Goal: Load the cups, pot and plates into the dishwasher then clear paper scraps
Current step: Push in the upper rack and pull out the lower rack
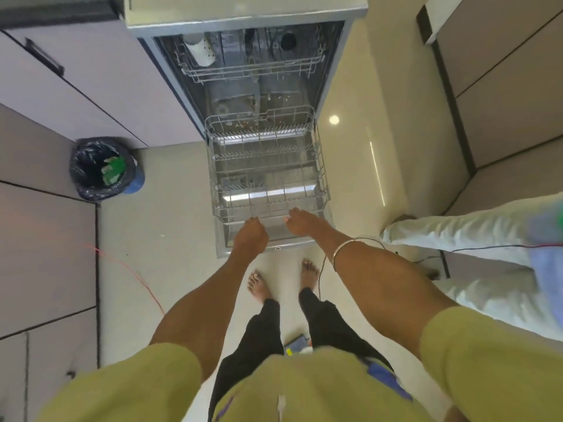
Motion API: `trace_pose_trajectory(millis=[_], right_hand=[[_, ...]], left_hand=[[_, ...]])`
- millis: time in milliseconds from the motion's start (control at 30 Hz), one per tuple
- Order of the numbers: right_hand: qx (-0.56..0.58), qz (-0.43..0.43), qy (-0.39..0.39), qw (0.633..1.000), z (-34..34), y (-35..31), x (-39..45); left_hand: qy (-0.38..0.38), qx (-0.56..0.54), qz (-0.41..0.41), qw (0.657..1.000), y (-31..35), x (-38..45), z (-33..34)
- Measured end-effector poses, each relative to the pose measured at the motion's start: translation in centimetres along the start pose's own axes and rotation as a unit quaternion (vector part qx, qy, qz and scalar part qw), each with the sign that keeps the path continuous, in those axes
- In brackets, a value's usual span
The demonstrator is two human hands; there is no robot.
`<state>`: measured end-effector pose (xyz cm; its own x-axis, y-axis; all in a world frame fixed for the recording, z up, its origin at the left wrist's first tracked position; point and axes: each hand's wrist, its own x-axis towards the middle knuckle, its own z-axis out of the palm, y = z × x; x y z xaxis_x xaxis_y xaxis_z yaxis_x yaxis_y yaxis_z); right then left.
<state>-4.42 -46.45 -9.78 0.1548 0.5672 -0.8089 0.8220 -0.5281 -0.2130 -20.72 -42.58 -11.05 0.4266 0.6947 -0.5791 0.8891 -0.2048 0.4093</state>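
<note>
Here, left hand [250,231] fingers curled over lower rack [323,175] front rim at frame centre, right hand [300,220] fingers straighter, resting on it, dishwasher [330,71] open above.

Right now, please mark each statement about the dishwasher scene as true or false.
1. The lower rack is pulled out over the open door. True.
2. The lower rack is full of plates. False: it holds no dishes.
3. Both hands are at the rack's front edge, left hand and right hand. True.
4. The bin stands on the right of the dishwasher. False: it is on the left, lined with a dark bag.
5. A white cup lies in the upper rack. True.
</note>
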Motion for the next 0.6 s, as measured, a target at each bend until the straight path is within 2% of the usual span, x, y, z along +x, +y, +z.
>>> trace_pose_trajectory(millis=[133,433,600], right_hand=[[0.014,0.003,0.011,1.0,-0.4,-1.1,-2.5],[0.008,-0.002,0.022,1.0,-1.8,-1.9,-3.8],[-0.032,0.002,0.024,0.999,-2.7,-2.4,-4.3]], left_hand=[[-0.007,0.018,0.03,0.999,1.6,-3.4,-0.4],[0.001,0.007,0.012,1.0,2.1,-4.4,-2.7],[0.009,0.004,-0.011,1.0,1.3,-5.3,-3.1]])
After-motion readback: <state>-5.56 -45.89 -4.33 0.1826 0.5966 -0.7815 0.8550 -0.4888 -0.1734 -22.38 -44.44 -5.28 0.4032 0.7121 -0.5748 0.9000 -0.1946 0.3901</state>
